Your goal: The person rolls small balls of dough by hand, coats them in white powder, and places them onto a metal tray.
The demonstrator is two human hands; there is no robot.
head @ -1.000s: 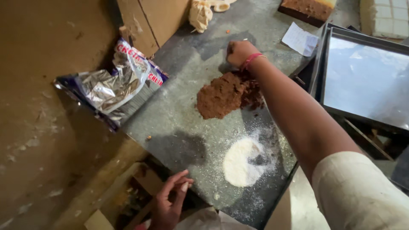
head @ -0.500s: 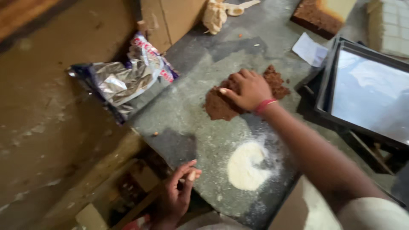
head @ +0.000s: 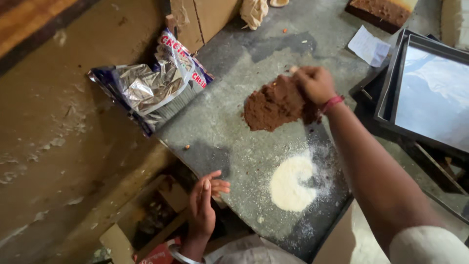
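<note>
Looking down from the head camera: right hand (head: 316,84) clenched on the far edge of a brown dough lump (head: 276,103), fingers curled into the mass, wrist wearing a red band. Dough resting on the grey stone slab (head: 229,137), roughly at its middle, touching the surface along its near side while the gripped side seems lifted slightly; hard to tell how much. Just nearer the body, a pile of white flour (head: 292,183), with loose dust scattered around it, apart from the dough but close, likely kept within reach for dusting a sticky mass.

Left hand (head: 205,203) hanging off the slab's near-left edge, fingers spread and relaxed, holding nothing, thumb side near the rim; probably kept out of the way, tips looking smeared.

Lying across the slab's left corner, a crumpled silver foil bag (head: 149,90) with blue and red print, mouth open, half overhanging the edge. Standing to the right, a dark metal baking tray (head: 430,93) with a bare, shiny floor, beside the slab. Near it, a slip of white paper (head: 369,46), and at the far right corner a brown slab of cake (head: 383,10). Below the counter, cardboard scraps (head: 146,220) in shadow.
</note>
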